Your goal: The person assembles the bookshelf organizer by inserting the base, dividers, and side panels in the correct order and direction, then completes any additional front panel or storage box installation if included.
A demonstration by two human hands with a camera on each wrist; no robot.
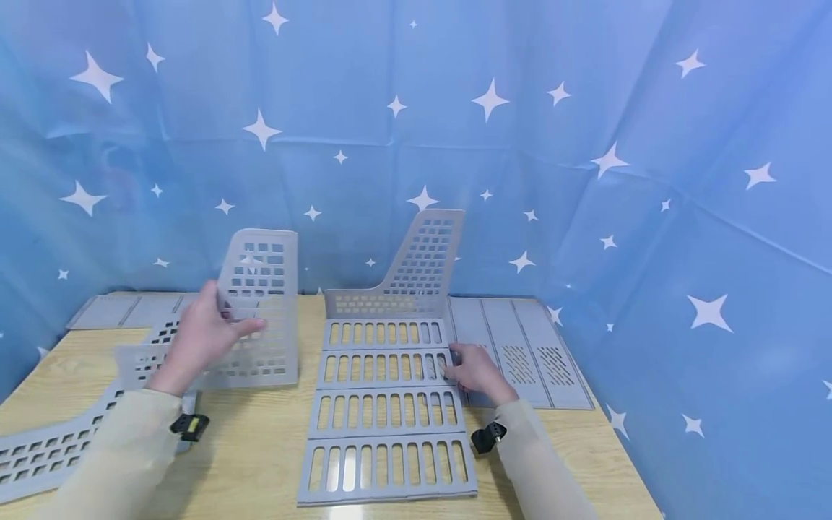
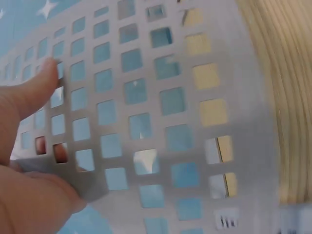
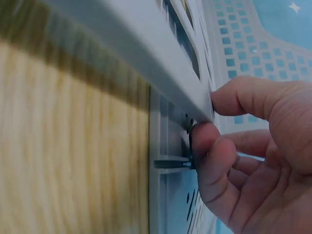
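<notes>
Slotted panel point(image 1: 388, 391) lies mid-table point(image 1: 253, 448), running from the far edge toward the near edge. Right hand point(image 1: 481, 372) pinches its right side. Left hand point(image 1: 201, 328) grips a perforated panel point(image 1: 271, 318) between thumb and fingers, held up nearer the table's left edge, apart from the slotted one. Upright panel point(image 1: 419, 278) stands at the slotted panel's far end; can't tell if it's locked in. I'd steady the slotted panel and square edges before pressing; thin sheet probably flexes, so avoid twisting.
</notes>
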